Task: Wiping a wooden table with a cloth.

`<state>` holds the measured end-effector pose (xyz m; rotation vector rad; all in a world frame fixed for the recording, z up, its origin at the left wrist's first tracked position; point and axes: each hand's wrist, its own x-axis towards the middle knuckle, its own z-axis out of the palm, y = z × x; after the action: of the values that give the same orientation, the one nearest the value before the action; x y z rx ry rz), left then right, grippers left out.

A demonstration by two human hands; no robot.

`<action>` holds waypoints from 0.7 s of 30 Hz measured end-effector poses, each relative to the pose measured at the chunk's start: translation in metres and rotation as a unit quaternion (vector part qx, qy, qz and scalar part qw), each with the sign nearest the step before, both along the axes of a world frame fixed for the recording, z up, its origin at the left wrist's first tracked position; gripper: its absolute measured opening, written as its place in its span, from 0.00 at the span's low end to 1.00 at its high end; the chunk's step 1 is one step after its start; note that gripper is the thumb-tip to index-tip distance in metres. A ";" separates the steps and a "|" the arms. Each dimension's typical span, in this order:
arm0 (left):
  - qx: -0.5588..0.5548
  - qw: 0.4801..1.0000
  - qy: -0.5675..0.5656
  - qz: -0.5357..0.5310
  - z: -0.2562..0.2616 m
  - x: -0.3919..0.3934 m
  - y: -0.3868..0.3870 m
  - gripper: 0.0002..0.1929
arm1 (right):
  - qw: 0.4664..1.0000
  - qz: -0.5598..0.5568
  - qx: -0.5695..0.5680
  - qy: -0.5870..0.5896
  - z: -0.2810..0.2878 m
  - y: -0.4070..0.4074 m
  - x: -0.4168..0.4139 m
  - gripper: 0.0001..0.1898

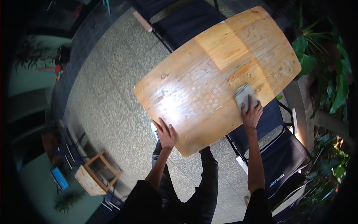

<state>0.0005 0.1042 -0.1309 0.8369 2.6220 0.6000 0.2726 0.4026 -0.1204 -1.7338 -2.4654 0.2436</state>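
Note:
A wooden tabletop [190,72] with rounded sides lies before me. My right hand [251,116] presses a folded grey cloth [244,93] onto it near the right-hand edge, fingers spread over the fabric. My left hand [167,137] rests on the near left edge, its fingers apart and holding nothing. White spots [208,100], perhaps droplets or suds, dot the wood between the hands. Strong glare whitens the surface beyond my left hand. A brighter, more orange patch [228,49] of wood shows towards the far end.
Dark folding chairs flank the table, one [187,23] at the far left side and one [282,159] at the right. Leafy plants [304,53] crowd the right rim. A small wooden stool [98,175] stands at lower left on the pebbled floor [112,92].

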 end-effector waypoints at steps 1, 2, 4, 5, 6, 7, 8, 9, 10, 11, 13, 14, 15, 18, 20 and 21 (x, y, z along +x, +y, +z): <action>-0.003 1.000 -0.001 0.022 -0.001 0.019 0.005 0.36 | 0.998 0.019 0.049 0.018 0.000 0.008 -0.002 0.34; -0.015 0.999 -0.002 0.050 0.001 0.040 0.001 0.35 | 0.994 0.038 0.099 0.037 0.000 0.012 -0.005 0.35; -0.026 0.996 0.030 0.075 -0.002 0.054 0.002 0.35 | 0.992 0.061 0.109 0.015 0.000 -0.004 -0.020 0.34; -0.039 0.993 0.065 0.086 -0.003 0.058 0.001 0.34 | 0.991 0.069 0.118 -0.005 0.000 -0.012 -0.025 0.34; -0.029 0.993 0.054 0.104 -0.001 0.066 0.011 0.34 | 0.991 0.069 0.117 -0.004 -0.009 -0.008 -0.013 0.32; -0.028 0.991 0.053 0.117 0.000 0.067 0.012 0.34 | 0.990 0.081 0.118 -0.003 -0.012 -0.003 -0.010 0.32; -0.021 0.992 0.056 0.115 0.001 0.068 0.012 0.34 | 0.995 0.047 0.083 0.006 -0.015 0.002 -0.008 0.30; -0.015 0.992 0.058 0.114 0.000 0.070 0.012 0.33 | 0.999 0.014 0.046 0.012 -0.014 0.005 -0.009 0.29; -0.001 0.990 0.066 0.124 -0.001 0.073 0.013 0.32 | 0.997 0.004 0.052 0.053 -0.012 0.006 -0.011 0.27; 0.001 0.989 0.064 0.134 -0.001 0.070 0.012 0.32 | 0.997 0.015 0.055 0.052 -0.016 -0.007 -0.018 0.27; 0.108 0.983 0.047 0.142 -0.004 0.065 0.006 0.30 | 0.991 0.041 0.046 0.117 -0.025 -0.071 -0.043 0.27; 0.177 0.966 0.043 0.184 -0.010 0.058 -0.005 0.29 | 0.989 0.130 0.026 0.066 -0.023 -0.119 -0.055 0.28; 0.179 0.964 0.046 0.191 -0.012 0.055 -0.021 0.29 | 0.968 0.231 -0.058 0.079 -0.022 -0.160 -0.060 0.31; 0.310 0.801 -0.345 0.379 -0.017 0.059 -0.082 0.35 | 0.862 0.497 -0.089 0.040 -0.005 -0.240 -0.073 0.34; 0.269 0.807 -0.388 0.356 -0.008 0.069 -0.098 0.35 | 0.843 0.524 -0.124 0.010 -0.014 -0.202 -0.063 0.34; 0.244 0.811 -0.406 0.344 -0.006 0.072 -0.118 0.36 | 0.820 0.549 -0.165 0.000 -0.017 -0.180 -0.064 0.33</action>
<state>0.0727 -0.0137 -0.1367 -0.3194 1.8774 1.4680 0.2082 0.2227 -0.1374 -0.1082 -3.2293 0.7742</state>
